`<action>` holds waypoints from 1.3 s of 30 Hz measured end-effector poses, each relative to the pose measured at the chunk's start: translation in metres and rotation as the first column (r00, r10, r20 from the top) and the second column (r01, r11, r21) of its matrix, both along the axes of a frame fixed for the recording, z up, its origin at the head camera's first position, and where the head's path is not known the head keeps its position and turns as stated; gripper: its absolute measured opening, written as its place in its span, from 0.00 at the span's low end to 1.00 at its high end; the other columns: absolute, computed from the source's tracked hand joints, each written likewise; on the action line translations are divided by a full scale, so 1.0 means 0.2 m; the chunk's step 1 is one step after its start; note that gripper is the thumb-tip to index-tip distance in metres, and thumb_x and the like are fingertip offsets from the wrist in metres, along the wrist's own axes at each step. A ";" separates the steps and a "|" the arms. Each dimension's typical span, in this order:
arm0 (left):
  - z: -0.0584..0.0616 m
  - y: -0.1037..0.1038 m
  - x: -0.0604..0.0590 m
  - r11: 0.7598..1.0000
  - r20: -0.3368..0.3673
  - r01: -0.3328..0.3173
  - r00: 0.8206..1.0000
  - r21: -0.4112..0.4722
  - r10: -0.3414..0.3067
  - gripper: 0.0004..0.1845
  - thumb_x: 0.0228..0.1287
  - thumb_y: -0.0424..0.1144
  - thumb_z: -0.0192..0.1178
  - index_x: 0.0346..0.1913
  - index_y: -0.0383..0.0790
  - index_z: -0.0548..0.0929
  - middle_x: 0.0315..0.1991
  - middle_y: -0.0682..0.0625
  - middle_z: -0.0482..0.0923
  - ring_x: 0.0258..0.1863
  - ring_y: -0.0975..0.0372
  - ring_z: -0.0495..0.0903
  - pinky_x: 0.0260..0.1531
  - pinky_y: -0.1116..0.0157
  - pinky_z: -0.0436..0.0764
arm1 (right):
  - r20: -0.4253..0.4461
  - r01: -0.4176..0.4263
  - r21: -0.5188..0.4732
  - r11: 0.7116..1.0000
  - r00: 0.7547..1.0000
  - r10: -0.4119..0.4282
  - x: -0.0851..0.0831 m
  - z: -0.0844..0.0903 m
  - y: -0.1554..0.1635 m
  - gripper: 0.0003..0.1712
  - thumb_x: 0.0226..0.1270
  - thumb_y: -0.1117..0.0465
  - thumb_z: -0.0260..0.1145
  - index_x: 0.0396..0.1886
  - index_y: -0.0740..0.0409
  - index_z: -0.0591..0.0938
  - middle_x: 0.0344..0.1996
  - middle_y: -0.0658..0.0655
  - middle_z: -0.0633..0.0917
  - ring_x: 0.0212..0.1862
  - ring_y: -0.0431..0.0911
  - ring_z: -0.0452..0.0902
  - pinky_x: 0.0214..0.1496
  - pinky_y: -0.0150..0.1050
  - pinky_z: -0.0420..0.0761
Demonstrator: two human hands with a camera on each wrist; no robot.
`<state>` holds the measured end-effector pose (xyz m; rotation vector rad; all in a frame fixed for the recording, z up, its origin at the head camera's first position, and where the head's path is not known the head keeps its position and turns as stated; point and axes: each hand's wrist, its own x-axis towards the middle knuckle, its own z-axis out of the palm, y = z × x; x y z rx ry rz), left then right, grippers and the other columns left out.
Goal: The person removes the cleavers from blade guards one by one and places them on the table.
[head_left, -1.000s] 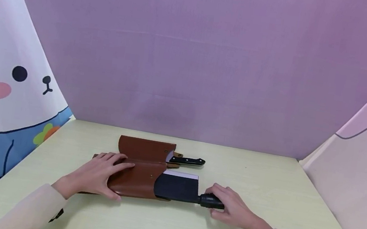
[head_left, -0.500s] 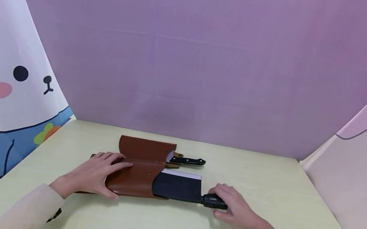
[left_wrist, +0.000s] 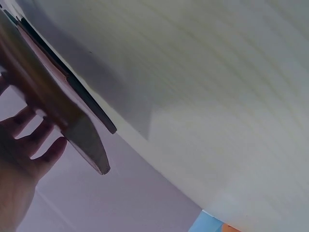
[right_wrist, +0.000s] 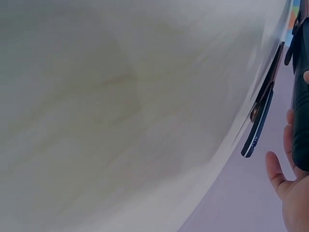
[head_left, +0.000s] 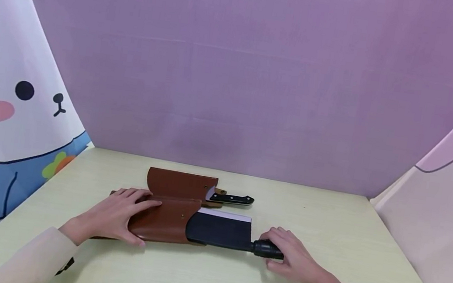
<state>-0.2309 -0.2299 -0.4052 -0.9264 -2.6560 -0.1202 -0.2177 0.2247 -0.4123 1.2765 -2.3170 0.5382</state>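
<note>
Gripping the ribbed black cylindrical handle (head_left: 267, 249) of the broad, dark-bladed rectangular cleaver (head_left: 220, 231) with the right hand (head_left: 292, 259), fingers bent and clamped round it. Holding the flat brown leather-look sheath (head_left: 167, 222) with the left hand (head_left: 118, 211), fingers apart and bent over the top, thumb at the near edge. Set partly inside that sheath, over the pale wood-grained table (head_left: 189, 281), with much of the blade bare between mouth and handle. Probably heavy toward the blade, rigid, not fragile; best taken by the ribbed handle, clear of the bright far edge (head_left: 225, 215). Likely firm but bendable for the sheath; best pinned away from the mouth. Beyond, crowding the far side: a smaller brown leather-look sheath (head_left: 179, 184), with a black riveted knife handle (head_left: 232, 199) jutting right; no telling whether touching. Farther back: a plain purple backdrop (head_left: 237, 65), with a white cartoon-animal panel (head_left: 17, 49) at left.
</note>
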 end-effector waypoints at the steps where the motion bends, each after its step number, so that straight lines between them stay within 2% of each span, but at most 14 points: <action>1: 0.00 0.00 0.00 1.000 0.002 0.001 1.000 0.001 -0.001 0.51 0.31 0.78 0.59 0.62 0.55 0.70 0.57 0.47 0.69 0.54 0.53 0.68 0.45 0.47 0.71 | 0.000 0.000 0.000 1.000 1.000 0.000 0.00 0.00 0.00 0.24 0.37 0.63 0.67 0.42 0.48 0.76 0.33 0.38 0.75 0.34 0.32 0.65 0.37 0.30 0.67; 12: 0.00 -0.01 0.00 1.000 0.026 -0.004 1.000 -0.001 0.004 0.51 0.30 0.78 0.58 0.63 0.56 0.69 0.58 0.47 0.68 0.55 0.52 0.68 0.47 0.47 0.70 | -0.002 0.010 -0.002 1.000 1.000 -0.010 0.00 -0.01 0.03 0.25 0.37 0.62 0.68 0.42 0.48 0.77 0.34 0.39 0.76 0.33 0.31 0.65 0.36 0.30 0.67; 22: 0.01 -0.04 0.00 0.999 0.067 -0.044 0.997 -0.016 0.045 0.52 0.30 0.79 0.57 0.63 0.58 0.68 0.60 0.49 0.66 0.57 0.51 0.67 0.48 0.46 0.70 | 0.011 0.004 -0.013 1.000 1.000 -0.004 0.01 0.00 0.05 0.25 0.37 0.64 0.68 0.42 0.48 0.77 0.35 0.39 0.77 0.34 0.32 0.66 0.35 0.29 0.66; 33: 0.00 -0.06 0.01 0.998 0.075 -0.055 0.996 -0.014 0.056 0.52 0.30 0.79 0.57 0.64 0.58 0.67 0.60 0.48 0.66 0.57 0.51 0.67 0.49 0.45 0.70 | 0.049 0.035 0.029 0.999 0.998 -0.036 0.01 -0.01 0.10 0.25 0.39 0.62 0.68 0.43 0.49 0.76 0.35 0.39 0.76 0.35 0.31 0.66 0.38 0.30 0.66; 39: 0.01 -0.08 0.01 0.998 0.075 -0.059 0.995 -0.015 0.060 0.52 0.30 0.79 0.57 0.64 0.57 0.68 0.60 0.48 0.67 0.56 0.51 0.67 0.48 0.45 0.70 | 0.040 0.038 0.026 0.999 0.998 -0.039 0.01 -0.01 0.12 0.25 0.38 0.62 0.69 0.43 0.49 0.76 0.34 0.38 0.75 0.35 0.31 0.65 0.37 0.29 0.66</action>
